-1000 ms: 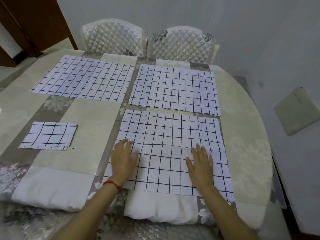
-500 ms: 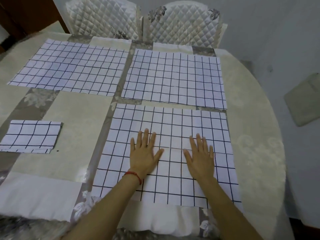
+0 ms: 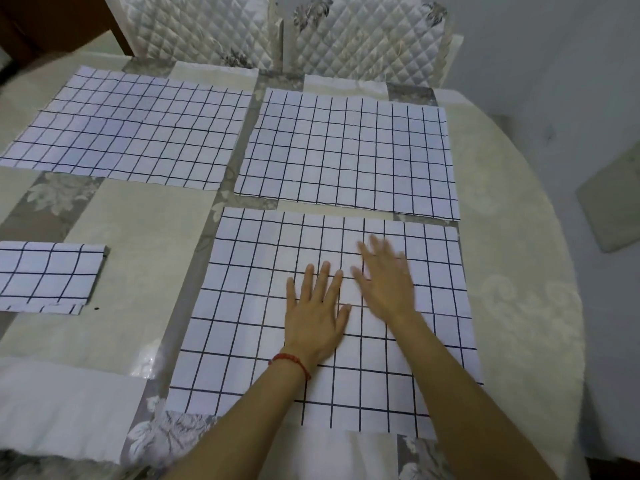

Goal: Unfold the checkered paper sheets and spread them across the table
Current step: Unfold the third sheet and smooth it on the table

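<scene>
Patterned cloth covers an oval dining table [image 3: 131, 244], with two quilted chair backs [image 3: 277, 26] at its 12 o'clock edge. Four checkered sheets are in view: three lie fully opened and one remains folded. Opened ones sit at 11 o'clock [image 3: 128, 129], at 1 o'clock [image 3: 346, 150] and nearest the person, the near sheet [image 3: 277, 323], its edges just beside the 1 o'clock sheet without overlapping.

Both hands lie flat and open on the near sheet, gripping nothing. The left hand [image 3: 317, 313], with a red cord at its wrist, presses palm-down with fingers spread; the right hand [image 3: 388, 282] is close beside it, slightly farther out and blurred, so whether it presses or skims the paper cannot be told.

The folded sheet [image 3: 48, 275] lies at 9 o'clock from the hands, well apart, partly cut off by the picture's left edge, its long axis running side to side. The left hand is the nearer one, so it looks the likelier to reach it; bare cloth between the folded sheet and the near sheet appears to leave room for spreading.
</scene>
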A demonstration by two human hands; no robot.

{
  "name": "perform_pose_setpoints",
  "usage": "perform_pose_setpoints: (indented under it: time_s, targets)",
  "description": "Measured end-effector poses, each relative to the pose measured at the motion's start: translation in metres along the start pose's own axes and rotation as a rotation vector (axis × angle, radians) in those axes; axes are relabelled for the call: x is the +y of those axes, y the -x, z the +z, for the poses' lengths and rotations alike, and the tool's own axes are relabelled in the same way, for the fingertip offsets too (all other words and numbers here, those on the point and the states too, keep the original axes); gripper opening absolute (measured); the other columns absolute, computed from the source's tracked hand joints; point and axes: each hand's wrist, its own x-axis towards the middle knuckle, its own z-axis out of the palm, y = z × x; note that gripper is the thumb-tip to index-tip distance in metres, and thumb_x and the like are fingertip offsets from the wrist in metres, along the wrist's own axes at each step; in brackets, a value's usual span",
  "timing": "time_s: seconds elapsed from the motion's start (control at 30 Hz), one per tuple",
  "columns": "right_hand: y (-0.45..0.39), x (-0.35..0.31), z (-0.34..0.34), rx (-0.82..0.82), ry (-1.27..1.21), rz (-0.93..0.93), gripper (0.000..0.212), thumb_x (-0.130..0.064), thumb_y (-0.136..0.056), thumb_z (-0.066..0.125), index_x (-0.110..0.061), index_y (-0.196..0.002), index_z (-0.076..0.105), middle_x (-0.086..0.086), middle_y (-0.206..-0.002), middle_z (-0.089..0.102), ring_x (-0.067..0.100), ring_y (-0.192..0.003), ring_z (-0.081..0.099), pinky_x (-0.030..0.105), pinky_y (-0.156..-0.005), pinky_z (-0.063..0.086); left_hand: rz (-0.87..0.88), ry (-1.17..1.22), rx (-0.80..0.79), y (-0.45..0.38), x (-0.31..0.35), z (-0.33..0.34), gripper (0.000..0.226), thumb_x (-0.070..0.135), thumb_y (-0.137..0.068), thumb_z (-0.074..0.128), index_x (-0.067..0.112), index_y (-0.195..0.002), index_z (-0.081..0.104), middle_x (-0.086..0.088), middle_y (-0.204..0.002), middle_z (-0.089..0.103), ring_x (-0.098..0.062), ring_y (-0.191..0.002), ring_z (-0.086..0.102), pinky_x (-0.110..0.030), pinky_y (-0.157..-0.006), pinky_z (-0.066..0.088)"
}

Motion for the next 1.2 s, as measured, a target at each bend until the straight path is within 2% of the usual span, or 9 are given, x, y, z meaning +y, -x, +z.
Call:
perform_pose_setpoints:
  time_s: [0.1,0.2,0.3,0.4,0.6,0.83,0.93,1.03,1.2]
  targets:
    - [0.003,0.05,-0.008,0.05,0.016,0.307,0.058,-0.049,-0.094,0.013,-0.026,-0.147,0.009,-0.001,-0.158,0.001,0.019,-0.146,-0.001,0.045,-0.118,-0.001,0.01,0.017,0.019,0.0,0.001,-0.001,0.064,0.055,-0.085,0.006,0.03,-0.143,-0.004,0.007,-0.151,-0.012,-0.023,-0.14,-0.017,-0.047,-0.11,-0.016]
    - [0.016,0.063,-0.02,0.056,0.006,0.522,0.057,-0.043,-0.097,0.019,-0.019,-0.148,0.011,0.005,-0.158,0.0,0.021,-0.145,-0.003,0.048,-0.118,-0.002,-0.003,0.01,-0.001,0.001,0.001,-0.002,0.063,0.057,-0.081,-0.002,0.034,-0.137,-0.017,0.009,-0.148,-0.022,-0.02,-0.137,-0.025,-0.049,-0.109,-0.02]
    - [0.036,0.017,-0.014,0.188,-0.022,0.355,0.061,-0.045,-0.093,0.012,-0.015,-0.146,0.021,0.008,-0.157,0.01,0.025,-0.145,0.005,0.046,-0.117,0.001,-0.004,0.006,-0.005,0.0,0.0,-0.001,0.062,0.057,-0.081,-0.004,0.034,-0.136,-0.02,0.009,-0.147,-0.024,-0.018,-0.137,-0.025,-0.051,-0.111,-0.019]
    - [0.069,-0.026,0.011,0.095,-0.043,0.137,0.065,-0.054,-0.091,0.001,-0.023,-0.145,0.021,-0.001,-0.156,0.008,0.021,-0.145,0.009,0.039,-0.116,-0.003,0.002,0.033,0.006,0.0,-0.001,0.002,0.063,0.063,-0.082,-0.005,0.034,-0.137,-0.015,0.01,-0.148,-0.019,-0.02,-0.141,-0.019,-0.05,-0.11,-0.018]
    - [0.082,-0.004,0.021,0.103,-0.018,0.225,0.075,-0.063,-0.083,-0.009,-0.028,-0.147,0.012,-0.004,-0.157,0.005,0.016,-0.145,0.002,0.038,-0.116,-0.006,-0.055,-0.011,0.016,0.005,-0.028,-0.005,0.072,0.069,-0.074,-0.013,0.036,-0.138,-0.019,0.011,-0.148,-0.023,-0.017,-0.138,-0.024,-0.044,-0.108,-0.025]
    - [0.082,-0.006,0.019,0.104,-0.029,0.222,0.079,-0.064,-0.081,-0.014,-0.027,-0.147,0.009,-0.003,-0.157,0.002,0.016,-0.145,0.0,0.036,-0.114,-0.011,-0.371,0.068,0.111,0.021,-0.085,-0.02,0.081,0.068,-0.079,-0.002,0.023,-0.146,0.003,-0.008,-0.157,-0.001,-0.028,-0.145,-0.006,-0.052,-0.114,-0.008]
    - [0.082,-0.006,0.02,0.107,-0.037,0.225,0.077,-0.064,-0.081,-0.013,-0.028,-0.146,0.005,-0.005,-0.157,0.0,0.015,-0.145,-0.001,0.038,-0.116,-0.009,-0.16,0.028,0.096,0.022,-0.047,-0.017,0.072,0.058,-0.089,0.0,0.016,-0.143,0.022,-0.012,-0.154,0.018,-0.034,-0.141,0.016,-0.052,-0.11,-0.001]
    - [0.082,-0.006,0.02,0.099,-0.03,0.229,0.074,-0.065,-0.081,-0.009,-0.029,-0.145,0.001,-0.006,-0.156,-0.003,0.015,-0.145,-0.003,0.039,-0.117,-0.007,0.077,-0.043,0.044,0.032,-0.025,-0.002,0.063,0.056,-0.092,0.005,0.023,-0.144,0.016,0.001,-0.153,0.013,-0.024,-0.143,0.012,-0.044,-0.111,-0.005]
    - [0.082,-0.004,0.018,0.094,-0.036,0.233,0.068,-0.058,-0.083,0.001,-0.029,-0.144,-0.002,-0.004,-0.158,0.0,0.015,-0.145,-0.002,0.039,-0.117,-0.007,-0.04,0.015,0.085,0.052,-0.07,-0.005,0.07,0.067,-0.082,-0.006,0.034,-0.143,-0.004,0.009,-0.153,-0.008,-0.015,-0.143,-0.011,-0.033,-0.11,-0.024]
